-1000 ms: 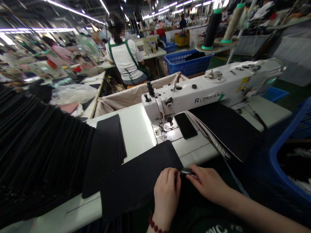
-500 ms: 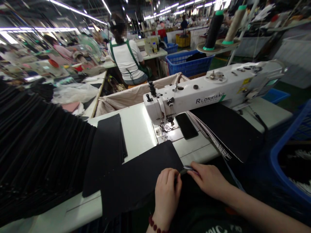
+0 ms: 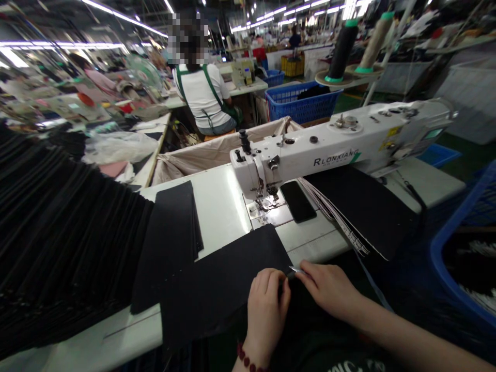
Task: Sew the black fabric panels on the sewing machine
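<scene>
A flat black fabric panel [image 3: 228, 274] lies over the front edge of the sewing table. My left hand [image 3: 267, 302], with a dark red bead bracelet at the wrist, is closed on the panel's near right edge, fingers curled and thumb pressed in. Just right of it, my right hand [image 3: 327, 289] grips a pair of thread snips [image 3: 296, 269]. Only their pointed metal tips show, close to the panel's corner; the handle is hidden in my fingers. Behind the panel stands the white sewing machine [image 3: 310, 150], its needle area lit.
Stacked black panels [image 3: 58, 248] rise on the left, beside a smaller pile [image 3: 172, 232]. A phone [image 3: 297, 200] lies by the needle plate. Black pieces with pale edges [image 3: 360, 206] rest under the machine arm. A blue basket [image 3: 445, 253] stands at right. A person [image 3: 203, 98] sits ahead.
My right hand has shifted slightly left and turned, so less of the snips shows and their tips sit nearer the panel corner. My left hand and the panel stay almost still.
</scene>
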`<state>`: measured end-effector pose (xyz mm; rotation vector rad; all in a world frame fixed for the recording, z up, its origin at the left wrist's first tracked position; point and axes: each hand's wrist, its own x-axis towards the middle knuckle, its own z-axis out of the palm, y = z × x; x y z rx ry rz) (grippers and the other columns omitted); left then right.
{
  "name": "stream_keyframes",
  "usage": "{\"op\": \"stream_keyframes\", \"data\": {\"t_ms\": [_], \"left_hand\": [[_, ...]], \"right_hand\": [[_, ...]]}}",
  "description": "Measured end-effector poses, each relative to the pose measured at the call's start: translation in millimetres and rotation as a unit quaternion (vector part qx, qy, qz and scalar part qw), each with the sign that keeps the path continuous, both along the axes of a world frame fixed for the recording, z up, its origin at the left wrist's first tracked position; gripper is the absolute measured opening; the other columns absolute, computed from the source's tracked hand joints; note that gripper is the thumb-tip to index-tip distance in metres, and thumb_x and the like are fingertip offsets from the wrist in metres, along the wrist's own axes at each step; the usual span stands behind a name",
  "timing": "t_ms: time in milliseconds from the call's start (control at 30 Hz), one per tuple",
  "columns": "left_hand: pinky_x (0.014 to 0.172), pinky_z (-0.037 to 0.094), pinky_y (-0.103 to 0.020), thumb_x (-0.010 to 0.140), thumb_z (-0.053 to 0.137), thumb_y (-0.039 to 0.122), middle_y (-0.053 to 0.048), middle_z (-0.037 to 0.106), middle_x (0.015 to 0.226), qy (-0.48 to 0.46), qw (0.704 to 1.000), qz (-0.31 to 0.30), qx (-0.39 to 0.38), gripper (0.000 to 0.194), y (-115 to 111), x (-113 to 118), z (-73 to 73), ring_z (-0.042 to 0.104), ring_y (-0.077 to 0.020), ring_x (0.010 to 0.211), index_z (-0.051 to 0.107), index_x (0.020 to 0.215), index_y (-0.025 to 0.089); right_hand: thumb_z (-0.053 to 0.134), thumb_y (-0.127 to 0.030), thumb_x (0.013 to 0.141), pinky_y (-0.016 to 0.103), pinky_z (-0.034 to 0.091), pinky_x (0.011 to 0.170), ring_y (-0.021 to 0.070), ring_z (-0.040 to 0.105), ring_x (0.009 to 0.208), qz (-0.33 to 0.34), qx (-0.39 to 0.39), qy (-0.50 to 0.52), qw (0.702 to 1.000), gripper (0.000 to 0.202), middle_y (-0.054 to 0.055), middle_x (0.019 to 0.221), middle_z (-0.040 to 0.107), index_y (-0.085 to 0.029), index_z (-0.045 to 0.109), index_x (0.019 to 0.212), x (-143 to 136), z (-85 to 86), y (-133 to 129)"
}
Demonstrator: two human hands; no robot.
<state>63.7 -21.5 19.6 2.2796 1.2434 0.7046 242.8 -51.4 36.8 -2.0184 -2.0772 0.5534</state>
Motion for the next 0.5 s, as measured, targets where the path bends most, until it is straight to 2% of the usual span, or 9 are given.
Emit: {"op": "stream_keyframes", "data": {"t_ms": [133,200,333,500], "left_hand": [[0.083,0.044,-0.035,0.089,0.053,0.019,-0.005,0.058,0.099,0.004,1.000,-0.013,-0.007,0.005,-1,0,2.8,0.055,-0.0199,0.093,0.056,0.086,0.020],[0.086,0.044,-0.036,0.089,0.053,0.019,-0.005,0.058,0.105,0.006,1.000,-0.001,0.008,0.005,-1,0,1.1,0.054,-0.0206,0.098,0.057,0.090,0.021],[0.089,0.044,-0.037,0.090,0.050,0.012,-0.006,0.058,0.112,0.014,0.999,0.010,0.035,0.021,1,2,-6.6,0.054,-0.0211,0.103,0.057,0.107,0.022],[0.089,0.044,-0.037,0.090,0.051,0.011,-0.005,0.059,0.111,0.020,0.999,0.007,0.032,0.022,2,2,-10.0,0.054,-0.0208,0.102,0.058,0.107,0.023]], "right_hand": [[0.039,-0.035,0.096,0.028,0.026,0.054,0.0172,0.062,0.063,-0.013,0.005,0.006,1.000,0.019,-0.002,0.072,0.065,-0.024,0.050,0.086,5,1.7,-4],[0.040,-0.035,0.096,0.027,0.027,0.055,0.0172,0.062,0.064,-0.006,0.006,0.010,1.000,0.018,-0.002,0.073,0.065,-0.024,0.050,0.088,7,2.1,-7],[0.039,-0.036,0.096,0.028,0.027,0.054,0.0172,0.061,0.062,-0.003,0.002,0.004,1.000,0.019,-0.002,0.073,0.065,-0.023,0.051,0.088,6,-2.0,-9],[0.038,-0.036,0.096,0.028,0.026,0.055,0.0176,0.061,0.063,-0.008,0.005,-0.003,1.000,0.019,-0.001,0.074,0.065,-0.023,0.051,0.089,5,-8.9,-9]]}}
